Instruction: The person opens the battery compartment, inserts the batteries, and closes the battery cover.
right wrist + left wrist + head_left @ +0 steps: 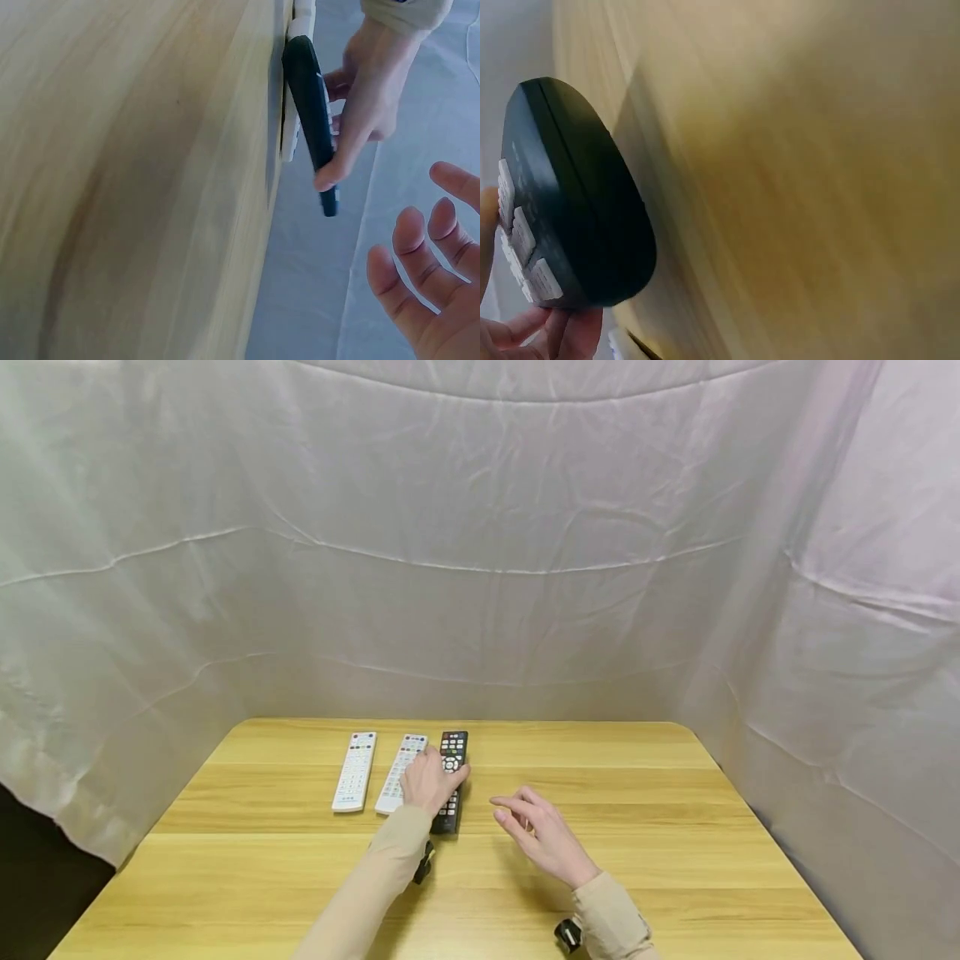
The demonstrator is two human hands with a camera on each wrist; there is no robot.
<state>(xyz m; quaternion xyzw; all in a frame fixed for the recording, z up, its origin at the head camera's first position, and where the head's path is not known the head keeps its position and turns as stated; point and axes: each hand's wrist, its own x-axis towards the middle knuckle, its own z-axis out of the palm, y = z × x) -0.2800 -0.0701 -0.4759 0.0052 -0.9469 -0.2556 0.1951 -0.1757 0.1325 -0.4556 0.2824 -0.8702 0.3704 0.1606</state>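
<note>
My left hand [429, 781] grips a black remote control [448, 822] by its sides, thumb on the right edge and fingers on the left. In the left wrist view the near end of the black remote [585, 195] fills the left side, raised off the wood, with fingertips below it. The right wrist view shows the same remote [309, 97] held tilted above the table. My right hand [547, 839] hovers to the right, holding nothing, its fingers [420, 262] spread and loosely bent. Just left of the black remote lies a white remote [393, 785], partly covered by my left hand.
Farther left, another white remote [354, 772] lies on the wooden table [675, 852]. Pale curtains [480, 610] hang behind the table and along both sides. Dark bands with small devices [568, 935] are on both wrists.
</note>
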